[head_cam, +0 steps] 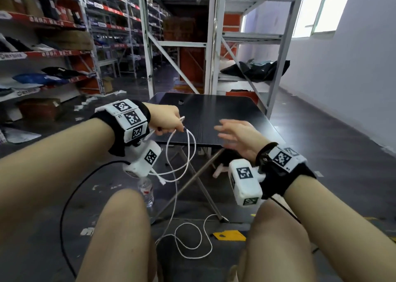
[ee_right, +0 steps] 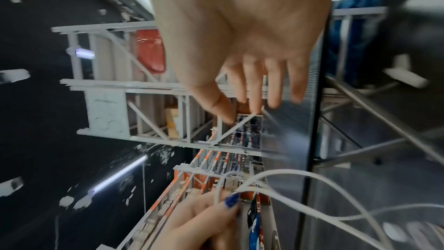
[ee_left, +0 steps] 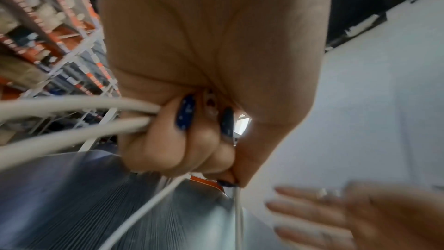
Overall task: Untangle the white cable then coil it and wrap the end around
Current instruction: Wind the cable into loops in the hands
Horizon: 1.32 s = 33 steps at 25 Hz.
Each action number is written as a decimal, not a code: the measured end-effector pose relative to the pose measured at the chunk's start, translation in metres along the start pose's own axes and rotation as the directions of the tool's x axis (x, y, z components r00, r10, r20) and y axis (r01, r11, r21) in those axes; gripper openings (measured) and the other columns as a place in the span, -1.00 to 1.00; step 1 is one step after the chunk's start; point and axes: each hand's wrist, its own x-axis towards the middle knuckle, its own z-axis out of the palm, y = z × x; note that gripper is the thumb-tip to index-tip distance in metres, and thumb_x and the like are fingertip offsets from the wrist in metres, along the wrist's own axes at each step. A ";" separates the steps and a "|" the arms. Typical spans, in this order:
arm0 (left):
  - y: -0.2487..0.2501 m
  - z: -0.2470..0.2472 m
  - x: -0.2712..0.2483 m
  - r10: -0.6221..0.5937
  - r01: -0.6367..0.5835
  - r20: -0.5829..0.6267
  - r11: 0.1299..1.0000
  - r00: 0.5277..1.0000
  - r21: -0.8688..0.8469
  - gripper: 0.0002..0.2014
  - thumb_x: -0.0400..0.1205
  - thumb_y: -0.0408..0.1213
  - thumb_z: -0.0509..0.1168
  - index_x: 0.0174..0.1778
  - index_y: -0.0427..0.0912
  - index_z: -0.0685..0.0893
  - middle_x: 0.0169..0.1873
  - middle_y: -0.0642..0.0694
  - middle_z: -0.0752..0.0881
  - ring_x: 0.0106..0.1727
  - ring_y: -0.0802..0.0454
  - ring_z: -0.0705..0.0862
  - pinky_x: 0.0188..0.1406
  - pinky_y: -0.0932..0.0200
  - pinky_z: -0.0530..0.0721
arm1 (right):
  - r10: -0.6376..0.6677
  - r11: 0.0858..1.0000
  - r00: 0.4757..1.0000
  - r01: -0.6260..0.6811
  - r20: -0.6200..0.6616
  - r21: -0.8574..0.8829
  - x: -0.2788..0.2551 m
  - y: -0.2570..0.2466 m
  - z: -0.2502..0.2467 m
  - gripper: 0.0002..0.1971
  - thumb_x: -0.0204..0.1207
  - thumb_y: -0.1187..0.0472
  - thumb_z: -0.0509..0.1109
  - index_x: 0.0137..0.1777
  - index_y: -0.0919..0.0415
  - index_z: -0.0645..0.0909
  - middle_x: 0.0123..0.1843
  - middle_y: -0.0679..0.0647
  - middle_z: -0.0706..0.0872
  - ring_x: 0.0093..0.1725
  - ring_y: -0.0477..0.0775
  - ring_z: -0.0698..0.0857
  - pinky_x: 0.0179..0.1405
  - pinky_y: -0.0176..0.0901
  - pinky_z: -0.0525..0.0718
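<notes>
The white cable (head_cam: 182, 151) hangs from the person's left hand (head_cam: 165, 118), just off the near left corner of the black folding table (head_cam: 235, 118). A couple of loops are gathered in that fist and droop below it, with one connector end dangling near the wrist camera, while the long remainder drops between the knees and lies in loose curls on the grey floor (head_cam: 342, 144). By my reckoning the coiling is only begun: most of the length is still to be drawn up, the floor curls may yet hide a snag, and the end has not been wrapped round anything. The left fingers (ee_left: 185, 113) are curled tight over the strands, blue-painted nails pressed into the palm, and the cable runs out both sides of the fist. The right hand (head_cam: 237, 136) hangs to the right of it over the table's near edge, fingers (ee_right: 273, 83) straight and spread, holding and touching nothing. A clear plastic bottle (head_cam: 146, 190) stands on the floor under the left wrist, and warehouse shelving (head_cam: 42, 24) fills the far left.
</notes>
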 end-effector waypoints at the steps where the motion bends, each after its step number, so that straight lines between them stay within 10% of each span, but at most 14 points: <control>1: 0.007 0.001 -0.003 0.019 -0.022 0.036 0.996 0.999 0.088 -0.71 0.63 -0.37 0.21 -0.44 -0.29 0.45 -0.60 -0.11 0.39 -0.78 0.16 0.31 -0.75 0.35 0.28 | -0.073 0.995 0.995 0.078 0.065 -0.064 -0.003 -0.011 0.004 -0.65 0.55 0.31 0.34 0.33 0.18 0.54 0.24 0.05 0.67 0.21 -0.02 0.60 0.20 -0.07 0.56; 4: 0.024 0.004 -0.008 0.091 -0.107 0.080 0.970 0.993 0.218 -0.74 0.61 -0.34 0.22 -0.42 -0.26 0.46 -0.58 -0.08 0.41 -0.69 0.10 0.34 -0.66 0.27 0.33 | -0.258 0.910 0.940 0.313 0.221 -0.271 -0.007 -0.033 0.024 -0.51 0.56 0.40 0.30 0.50 0.22 0.40 0.34 0.09 0.62 0.24 -0.07 0.59 0.08 -0.39 0.52; 9: 0.031 -0.005 -0.017 0.193 -0.201 0.055 0.946 0.980 0.254 -0.72 0.60 -0.34 0.24 -0.46 -0.19 0.51 -0.68 0.03 0.40 -0.66 0.11 0.33 -0.56 0.21 0.34 | -0.313 0.846 0.886 0.423 0.341 -0.324 -0.001 -0.036 0.029 -0.75 0.65 0.32 0.22 0.17 0.40 0.66 0.00 0.11 0.73 -0.10 -0.15 0.67 0.02 -0.52 0.55; 13: 0.028 -0.007 -0.022 0.262 -0.260 0.032 0.925 0.965 0.278 -0.75 0.64 -0.29 0.18 -0.36 -0.05 0.61 -0.58 0.02 0.41 -0.53 0.03 0.34 -0.49 0.16 0.35 | -0.268 0.825 0.873 0.426 0.408 -0.371 -0.005 -0.038 0.019 -0.72 0.67 0.15 0.23 -0.09 0.28 0.72 -0.36 -0.12 0.80 -0.31 -0.29 0.72 -0.30 -0.52 0.57; 17: 0.025 -0.009 -0.017 0.304 -0.273 -0.086 0.926 0.949 0.261 -0.75 0.67 -0.23 0.17 -0.32 -0.14 0.61 -0.51 -0.02 0.46 -0.50 0.09 0.39 -0.45 0.23 0.35 | -0.229 0.799 0.902 0.389 0.367 -0.459 0.000 -0.039 0.013 -0.58 0.68 -0.01 0.17 0.03 0.32 0.74 -0.12 0.16 0.82 -0.20 -0.09 0.73 -0.28 -0.37 0.55; 27: 0.027 -0.007 -0.005 0.352 -0.344 -0.293 0.935 0.889 0.082 -0.72 0.68 -0.19 0.19 -0.34 -0.14 0.63 -0.59 0.01 0.40 -0.68 0.23 0.33 -0.58 0.34 0.26 | -0.182 0.903 0.918 0.298 0.353 -0.310 0.003 -0.040 -0.003 -0.65 0.68 0.01 0.18 -0.22 0.20 0.62 -0.22 0.11 0.83 -0.32 -0.08 0.72 -0.22 -0.23 0.56; 33: 0.025 -0.009 0.000 0.305 -0.384 -0.403 0.914 0.863 -0.130 -0.69 0.69 -0.20 0.18 -0.38 -0.10 0.62 -0.61 0.00 0.32 -0.62 0.15 0.26 -0.65 0.31 0.24 | -0.226 0.962 0.947 0.254 0.230 -0.102 0.000 -0.038 0.003 -0.68 0.65 0.15 0.27 -0.35 0.20 0.44 -0.52 0.03 0.43 -0.63 -0.11 0.39 -0.59 -0.31 0.41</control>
